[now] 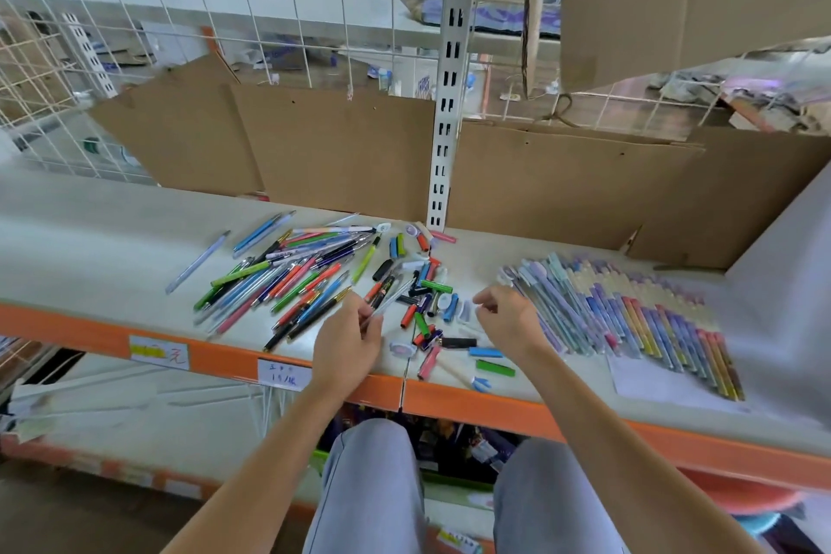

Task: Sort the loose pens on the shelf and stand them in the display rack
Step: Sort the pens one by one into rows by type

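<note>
Your left hand (pixel 348 340) already pinches a clear-barrelled pen (pixel 390 300), its fingers curled round the lower end. The pen's long axis runs up and to the right, away from you, so its far tip hangs over the scatter of caps and short pieces (pixel 425 306) in the middle of the shelf (pixel 90 247). Your right hand (pixel 506 315) hovers just right of that scatter with fingers loosely curled and, as far as you can see, holding nothing; whether a small cap sits between its fingertips cannot be told.

The main pile of loose pens (pixel 288 279) lies to the left of your left hand, touching and crossing one another, most of them slanted from lower left to upper right. That makes the left hand the nearer one for any of them. One pale pen (pixel 198 261) lies apart, farther left. The pens are slim, in green, blue, orange, pink and black, some with gold trim.

To the right of your right hand lies a neat fanned row of pastel pens (pixel 629 315), side by side, and only that hand is near it.

No display rack shows clearly, so you will likely have to look up from the shelf to find it.
</note>
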